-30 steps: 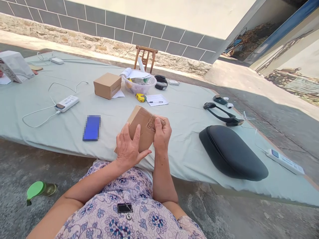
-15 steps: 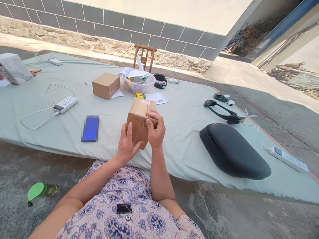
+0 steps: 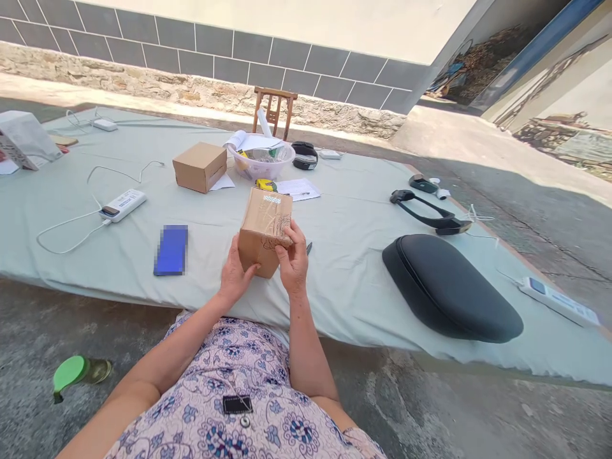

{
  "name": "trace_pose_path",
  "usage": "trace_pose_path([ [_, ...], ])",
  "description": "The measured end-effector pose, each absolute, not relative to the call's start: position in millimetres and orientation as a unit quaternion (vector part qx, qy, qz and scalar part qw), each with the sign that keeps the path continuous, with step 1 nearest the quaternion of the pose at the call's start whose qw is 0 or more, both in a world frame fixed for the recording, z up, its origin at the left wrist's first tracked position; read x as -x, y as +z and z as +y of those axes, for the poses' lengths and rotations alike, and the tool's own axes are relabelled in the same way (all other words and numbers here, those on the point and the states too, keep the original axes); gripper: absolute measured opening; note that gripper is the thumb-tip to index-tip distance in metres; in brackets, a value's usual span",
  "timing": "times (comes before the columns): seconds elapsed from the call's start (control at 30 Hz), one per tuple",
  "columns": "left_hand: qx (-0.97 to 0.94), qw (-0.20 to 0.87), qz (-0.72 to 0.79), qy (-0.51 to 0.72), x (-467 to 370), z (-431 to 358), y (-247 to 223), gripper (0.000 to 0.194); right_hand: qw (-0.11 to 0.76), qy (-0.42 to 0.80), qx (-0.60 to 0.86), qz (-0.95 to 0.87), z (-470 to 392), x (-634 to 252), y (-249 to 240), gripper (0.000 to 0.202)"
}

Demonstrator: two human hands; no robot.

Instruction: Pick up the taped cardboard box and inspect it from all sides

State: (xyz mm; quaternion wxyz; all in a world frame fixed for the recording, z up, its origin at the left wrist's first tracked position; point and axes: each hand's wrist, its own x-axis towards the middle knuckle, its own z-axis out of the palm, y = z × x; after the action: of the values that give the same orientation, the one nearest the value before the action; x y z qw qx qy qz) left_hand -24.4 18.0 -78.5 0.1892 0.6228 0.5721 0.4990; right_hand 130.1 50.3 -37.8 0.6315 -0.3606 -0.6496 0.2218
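Between my hands is a small brown cardboard box, with printed marks on its top and dark drawn lines near its right edge. My left hand grips its left side, the thumb on the front face. At the right front corner, my right hand holds the box with thumb and fingers. I cannot tell whether its base touches the table. Just beyond it lie a yellow tape measure and a white sheet of paper with a pen. A dark tip of some object shows right of my right hand.
A second cardboard box and a plastic basket stand farther back. Left are a blue-masked flat object and a white power strip. A black cushion and a black curved band lie right.
The box has tipped so more of its top shows, and it sits slightly lower and left. Both hands moved with it. A dark tip has come into sight beside my right hand.
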Motion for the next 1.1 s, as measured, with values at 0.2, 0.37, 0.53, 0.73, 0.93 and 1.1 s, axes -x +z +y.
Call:
trace_pose_path([
  [0.2,-0.613,0.196,0.569,0.512,21.3,22.2,-81.0,0.092,0.646,0.239,0.368,-0.625,46.7,-123.3,-34.4,0.041],
  [0.37,-0.607,0.207,0.57,0.514,21.6,22.4,-83.4,0.091,0.65,0.281,0.346,-0.615,54.2,-138.6,-39.1,0.049],
  [0.53,-0.608,0.227,0.566,0.507,24.3,24.9,-88.2,0.09,0.566,0.17,0.571,-0.569,82.2,-182.9,-60.2,0.042],
  [0.73,-0.61,0.227,0.569,0.503,23.5,26.7,-91.1,0.089,0.339,0.12,0.724,-0.589,85.8,-212.0,-87.2,0.038],
  [0.93,-0.609,0.206,0.575,0.505,22.4,28.1,-93.6,0.088,0.337,0.121,0.73,-0.582,75.1,-204.8,-88.5,0.028],
  [1.1,-0.617,0.205,0.567,0.505,23.1,30.5,-100.0,0.084,0.44,0.11,0.718,-0.528,58.5,-194.8,-73.1,0.026],
])
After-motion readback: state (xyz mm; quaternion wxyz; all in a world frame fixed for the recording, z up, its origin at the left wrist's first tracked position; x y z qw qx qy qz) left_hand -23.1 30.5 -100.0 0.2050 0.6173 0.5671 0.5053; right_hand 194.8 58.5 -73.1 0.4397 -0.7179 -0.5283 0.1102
